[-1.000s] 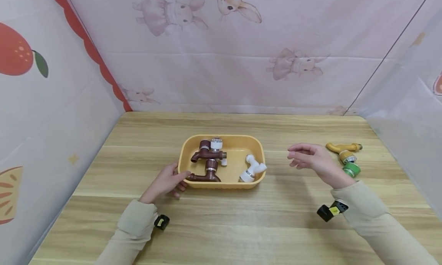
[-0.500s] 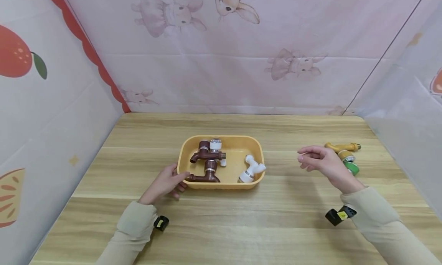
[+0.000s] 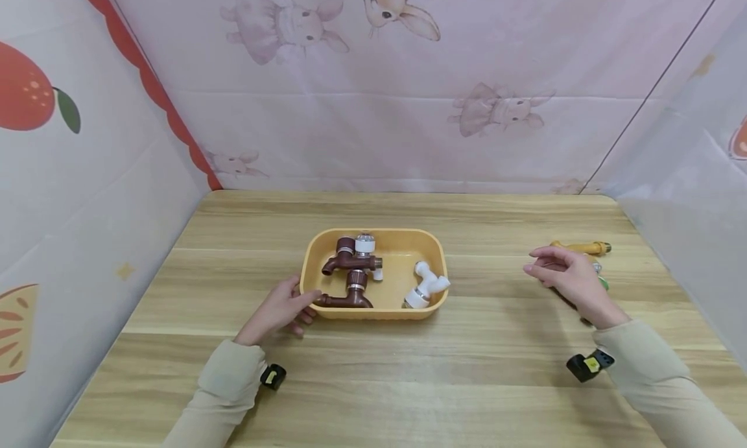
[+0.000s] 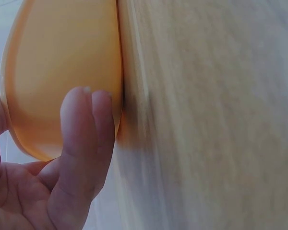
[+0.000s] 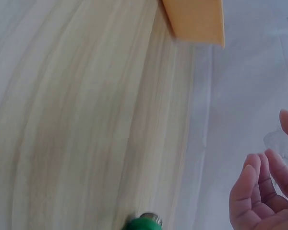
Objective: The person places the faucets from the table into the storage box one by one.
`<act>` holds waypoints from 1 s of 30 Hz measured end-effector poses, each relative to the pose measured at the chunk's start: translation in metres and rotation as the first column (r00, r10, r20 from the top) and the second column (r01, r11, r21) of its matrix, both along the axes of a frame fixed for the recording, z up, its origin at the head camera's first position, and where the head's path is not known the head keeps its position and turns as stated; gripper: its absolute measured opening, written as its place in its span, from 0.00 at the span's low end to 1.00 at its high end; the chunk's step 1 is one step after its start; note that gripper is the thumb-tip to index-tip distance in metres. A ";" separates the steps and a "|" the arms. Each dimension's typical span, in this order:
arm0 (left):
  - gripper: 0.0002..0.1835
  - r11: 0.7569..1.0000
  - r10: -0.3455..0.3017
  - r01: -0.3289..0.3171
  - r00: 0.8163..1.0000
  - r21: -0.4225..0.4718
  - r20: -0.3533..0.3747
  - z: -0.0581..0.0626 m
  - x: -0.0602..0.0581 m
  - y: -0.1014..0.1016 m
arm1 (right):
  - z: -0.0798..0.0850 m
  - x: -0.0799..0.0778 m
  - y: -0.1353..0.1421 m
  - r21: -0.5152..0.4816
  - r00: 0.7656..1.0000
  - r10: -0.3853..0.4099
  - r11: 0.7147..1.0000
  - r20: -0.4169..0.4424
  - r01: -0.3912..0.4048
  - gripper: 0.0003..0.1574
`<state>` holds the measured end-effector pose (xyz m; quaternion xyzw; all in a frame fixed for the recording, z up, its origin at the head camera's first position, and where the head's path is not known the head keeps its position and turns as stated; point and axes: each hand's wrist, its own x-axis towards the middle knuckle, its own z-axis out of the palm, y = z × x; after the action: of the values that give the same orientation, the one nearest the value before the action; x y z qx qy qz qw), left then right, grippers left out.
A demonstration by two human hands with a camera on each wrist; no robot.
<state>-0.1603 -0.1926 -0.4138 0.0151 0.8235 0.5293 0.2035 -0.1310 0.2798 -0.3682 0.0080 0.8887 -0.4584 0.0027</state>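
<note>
My left hand (image 3: 283,308) grips the near left corner of a yellow plastic basin (image 3: 373,314), thumb over the rim. In the left wrist view, its fingers (image 4: 79,129) lie along the basin's outer wall. Inside are two brown faucets, one (image 3: 352,262) lying across a partly hidden white faucet (image 3: 365,244), the other (image 3: 350,299) nearer me. Another white faucet (image 3: 426,286) leans at the right end. My right hand (image 3: 574,282) hovers with loosely bent fingers, holding nothing. Behind it show a yellow faucet (image 3: 589,247) and a bit of a green one (image 5: 143,224).
A thin dark piece (image 3: 565,299) shows below my right hand, mostly hidden by it. The wooden table (image 3: 408,383) ends at a printed cloth wall (image 3: 373,143) at the back, with more cloth on both sides.
My right hand has moved right, away from the basin, and now covers much of the faucets on the right. My left hand and the basin have stayed in place.
</note>
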 end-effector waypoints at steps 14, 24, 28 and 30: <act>0.28 1.000 0.000 0.000 1.000 0.015 0.002 0.000 0.000 0.000 | -0.011 0.012 0.025 0.254 0.993 -0.013 0.966 -0.113 0.042 0.34; 0.27 1.000 -0.013 0.013 1.000 0.014 -0.008 -0.004 -0.002 -0.001 | -0.018 0.019 0.043 0.341 0.994 -0.007 0.939 -0.109 0.044 0.37; 0.27 1.000 -0.010 0.010 1.000 0.014 -0.003 -0.004 -0.002 -0.001 | -0.017 0.022 0.047 0.370 0.996 -0.021 0.927 -0.088 0.052 0.42; 0.27 1.000 -0.008 0.008 1.000 0.016 -0.002 -0.004 -0.001 -0.001 | -0.017 0.023 0.049 0.392 0.996 -0.036 0.918 -0.086 0.067 0.44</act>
<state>-0.1616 -0.1936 -0.4176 0.0203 0.8193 0.5352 0.2045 -0.1080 0.3284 -0.3851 0.0141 0.9617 -0.2701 -0.0452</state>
